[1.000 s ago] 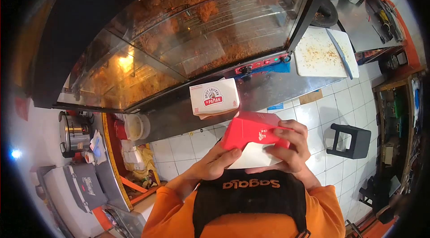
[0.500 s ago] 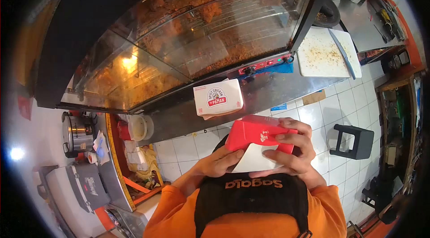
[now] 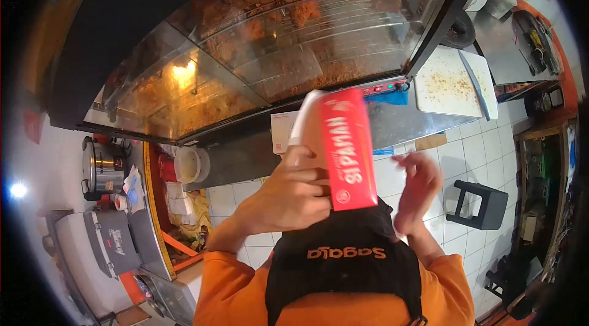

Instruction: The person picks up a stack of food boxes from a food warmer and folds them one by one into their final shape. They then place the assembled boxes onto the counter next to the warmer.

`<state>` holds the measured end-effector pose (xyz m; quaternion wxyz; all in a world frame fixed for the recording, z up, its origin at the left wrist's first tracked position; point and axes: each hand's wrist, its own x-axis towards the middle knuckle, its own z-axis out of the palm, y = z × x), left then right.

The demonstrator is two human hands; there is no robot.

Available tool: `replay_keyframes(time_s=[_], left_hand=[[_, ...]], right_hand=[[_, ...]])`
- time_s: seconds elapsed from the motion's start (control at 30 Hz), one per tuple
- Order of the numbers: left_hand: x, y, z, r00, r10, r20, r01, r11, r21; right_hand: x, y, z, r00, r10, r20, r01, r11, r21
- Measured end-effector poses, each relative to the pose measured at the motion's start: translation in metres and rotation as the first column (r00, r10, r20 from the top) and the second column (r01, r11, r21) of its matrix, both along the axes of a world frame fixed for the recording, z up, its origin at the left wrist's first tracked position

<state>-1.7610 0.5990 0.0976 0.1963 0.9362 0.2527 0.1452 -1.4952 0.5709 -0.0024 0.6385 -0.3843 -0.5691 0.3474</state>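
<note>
My left hand (image 3: pixel 297 194) grips a red-and-white cardboard food box (image 3: pixel 351 154) from its left side. The box is turned up on end, with a red printed panel facing me and a white flap at its far upper edge. My right hand (image 3: pixel 419 188) is off the box, to its right; its fingers are apart, slightly blurred, and hold nothing. Behind the held box, a white printed box (image 3: pixel 283 132) rests on the metal counter (image 3: pixel 236 169), mostly hidden.
A glass display warmer (image 3: pixel 264 37) with fried chicken stands on the counter. To the right lie a white cutting board (image 3: pixel 448 89) and a knife (image 3: pixel 473 83). A white tub (image 3: pixel 191 165) sits at left. A black stool (image 3: pixel 481 203) stands on the tiled floor.
The red-and-white box has been raised and turned upright in my left hand. My right hand has let go of it and moved slightly away to the right.
</note>
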Motion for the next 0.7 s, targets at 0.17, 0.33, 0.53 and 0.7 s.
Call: replay_keyframes(time_s=[0.17,0.33,0.53,0.7], left_hand=[[0.018,-0.004,-0.006,0.939,-0.103,-0.329,0.188,0.953,0.237],[0.02,0.004,0.003,0.933,-0.217,-0.288,0.309,0.892,0.33],[0.003,-0.01,-0.035,0.939,0.12,0.323,-0.126,0.992,-0.002],[0.017,-0.039,-0.055,0.831,0.413,0.372,-0.103,0.772,-0.628]], right_hand=[[0.053,0.038,0.002,0.67,0.001,-0.742,-0.422,0.823,-0.38],[0.058,0.027,-0.024,0.767,0.548,-0.334,-0.629,0.541,-0.558],[0.059,0.005,-0.03,0.762,0.603,-0.237,-0.602,0.524,-0.602],[0.068,0.003,-0.006,0.816,0.566,-0.113,-0.474,0.546,-0.69]])
